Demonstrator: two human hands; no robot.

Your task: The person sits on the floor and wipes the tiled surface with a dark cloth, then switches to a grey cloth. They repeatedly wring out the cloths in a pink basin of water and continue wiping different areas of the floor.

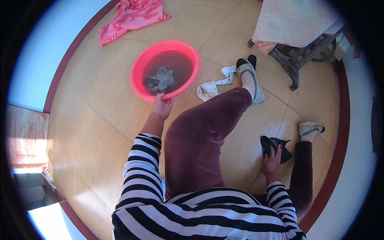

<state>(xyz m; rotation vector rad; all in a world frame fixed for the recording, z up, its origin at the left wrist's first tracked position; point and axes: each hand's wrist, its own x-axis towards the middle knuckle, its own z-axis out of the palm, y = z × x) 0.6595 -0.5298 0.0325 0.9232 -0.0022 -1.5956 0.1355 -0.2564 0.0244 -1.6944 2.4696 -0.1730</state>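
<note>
My left hand grips the near rim of a pink plastic basin, thumb over the edge. Murky dark water fills part of the basin, and a wet grey cloth lies in it near my hand. Over on the right, my right hand presses a bunched black cloth on the tiled floor, fingers spread on top of it. The hand partly hides the cloth.
A white cloth strip lies between the basin and my slippered foot. A pink patterned cloth is spread on the floor beyond. At upper right stands a cloth-covered table with dark metal legs. Walls with a dark red skirting border the floor.
</note>
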